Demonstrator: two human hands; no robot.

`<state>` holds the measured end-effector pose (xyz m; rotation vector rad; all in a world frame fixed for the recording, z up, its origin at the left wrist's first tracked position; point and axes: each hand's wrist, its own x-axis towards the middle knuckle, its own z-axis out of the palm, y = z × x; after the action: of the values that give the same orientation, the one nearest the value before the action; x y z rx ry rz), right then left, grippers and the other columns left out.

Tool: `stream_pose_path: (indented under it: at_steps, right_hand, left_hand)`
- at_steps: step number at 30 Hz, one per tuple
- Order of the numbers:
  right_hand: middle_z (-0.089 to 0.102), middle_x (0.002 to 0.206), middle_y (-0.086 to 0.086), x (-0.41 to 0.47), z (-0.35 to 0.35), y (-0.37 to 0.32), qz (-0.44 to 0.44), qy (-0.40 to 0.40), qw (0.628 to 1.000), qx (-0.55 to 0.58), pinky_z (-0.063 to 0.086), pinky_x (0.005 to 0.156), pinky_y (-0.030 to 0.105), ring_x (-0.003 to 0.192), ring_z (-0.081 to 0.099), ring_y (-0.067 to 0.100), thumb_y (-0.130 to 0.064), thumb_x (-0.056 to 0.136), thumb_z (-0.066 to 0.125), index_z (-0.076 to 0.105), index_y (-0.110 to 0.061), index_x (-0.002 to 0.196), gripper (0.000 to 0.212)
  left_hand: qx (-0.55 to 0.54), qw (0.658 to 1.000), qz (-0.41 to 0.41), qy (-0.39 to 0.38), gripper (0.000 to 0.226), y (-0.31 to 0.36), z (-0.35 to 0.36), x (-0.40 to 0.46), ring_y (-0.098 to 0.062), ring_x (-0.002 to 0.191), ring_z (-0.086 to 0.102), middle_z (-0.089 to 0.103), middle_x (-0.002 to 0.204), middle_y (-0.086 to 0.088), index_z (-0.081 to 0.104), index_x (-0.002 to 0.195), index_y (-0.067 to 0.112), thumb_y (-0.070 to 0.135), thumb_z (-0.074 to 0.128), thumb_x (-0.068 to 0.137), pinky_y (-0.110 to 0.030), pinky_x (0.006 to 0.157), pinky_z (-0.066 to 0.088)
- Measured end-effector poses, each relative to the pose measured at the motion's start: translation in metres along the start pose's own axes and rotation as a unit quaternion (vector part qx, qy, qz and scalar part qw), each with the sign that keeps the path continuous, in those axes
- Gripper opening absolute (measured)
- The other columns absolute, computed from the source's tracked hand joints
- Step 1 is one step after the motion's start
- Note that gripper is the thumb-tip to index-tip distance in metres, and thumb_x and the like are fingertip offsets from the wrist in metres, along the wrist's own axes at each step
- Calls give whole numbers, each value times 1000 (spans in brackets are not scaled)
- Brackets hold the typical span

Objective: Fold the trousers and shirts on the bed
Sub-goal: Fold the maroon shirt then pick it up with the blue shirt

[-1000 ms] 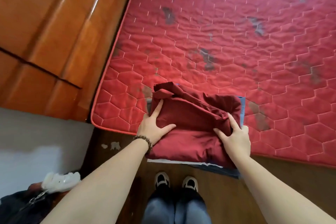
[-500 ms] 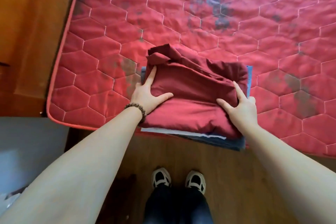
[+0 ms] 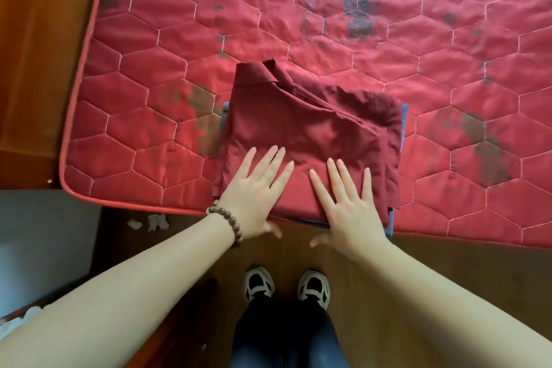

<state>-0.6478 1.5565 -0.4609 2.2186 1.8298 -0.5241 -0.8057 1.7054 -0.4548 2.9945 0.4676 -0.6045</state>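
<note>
Maroon shirt (image 3: 313,134) is lying folded atop a stack; left hand (image 3: 254,197) and right hand (image 3: 348,203) are pressing flat-fingered. Overhanging the bed (image 3: 149,134) edge, it is risking sliding off.

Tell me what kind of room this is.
Most likely a bedroom: a red quilted mattress on a wooden bed frame, folded maroon shirt stacked on it, wood floor beneath.

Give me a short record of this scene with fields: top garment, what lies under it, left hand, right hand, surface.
top garment: folded dark red shirt, collar at the far left
under it: blue garment, only its edges show
left hand: flat on the shirt, fingers straight
right hand: flat on the shirt, fingers straight
surface: red quilted mattress, stack at its near edge
</note>
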Motion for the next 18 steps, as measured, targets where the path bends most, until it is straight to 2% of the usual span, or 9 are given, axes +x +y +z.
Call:
stream_pose_path:
  at_steps: [2, 4, 6, 11, 13, 16, 18]
  right_hand:
    - [-10, 158, 21, 1, 13, 0, -2, -5, 999, -38, -2, 111, 66, 146, -12, 36, -58, 70, 72, -23, -22, 149, 129]
    - [-6, 158, 22, 5, 14, 4, -2, 4, 999, -55, 2, 111, 65, 147, -7, 36, -37, 82, 68, -24, -22, 148, 114]
    - [2, 159, 21, 8, 12, 10, -15, 4, 998, -64, 5, 113, 63, 147, 1, 36, -31, 86, 64, -22, -24, 149, 106]
    - [27, 155, 16, 8, 9, 32, -26, 65, 995, -78, 18, 113, 60, 143, 26, 33, -8, 76, 66, 9, -22, 153, 97]
    - [26, 156, 14, 5, 11, 40, -25, 63, 995, -78, 18, 114, 59, 143, 26, 32, -7, 74, 70, 17, -20, 153, 96]
    - [19, 158, 13, 3, 11, 41, -20, 34, 996, -82, 13, 116, 58, 146, 19, 31, -11, 78, 67, 13, -20, 153, 93]
    - [15, 159, 13, 5, 8, 39, -9, 12, 996, -83, 8, 117, 56, 147, 15, 31, -28, 80, 69, 6, -23, 153, 97]
  left_hand:
    - [17, 1000, 2, -3, 129, -2, 16, 3, -34, 146, -7, -4, 158, -22, -6, 151, 9, 70, 68, 64, -56, 116, -6]
    - [35, 999, 6, 15, 121, -6, 19, 8, -34, 147, -1, 2, 158, -22, -4, 151, 9, 57, 72, 70, -55, 116, -7]
    - [43, 999, 10, 20, 115, -11, 17, 13, -33, 147, 3, 6, 158, -22, -1, 151, 10, 53, 72, 73, -54, 117, -4]
    - [39, 997, 35, 47, 106, -21, 14, 12, -28, 147, 12, 15, 158, -16, 6, 152, 16, 50, 71, 75, -46, 118, 2]
    - [31, 997, 44, 51, 103, -21, 17, 9, -26, 147, 11, 13, 159, -14, 4, 153, 16, 53, 66, 79, -44, 118, 0]
    - [34, 998, 48, 34, 100, -20, 17, 10, -25, 148, 5, 6, 160, -13, -2, 153, 17, 50, 62, 84, -43, 118, -2]
    - [42, 997, 58, 40, 100, -22, 11, 12, -27, 148, 9, 10, 159, -15, 4, 153, 16, 52, 64, 81, -44, 119, 3]
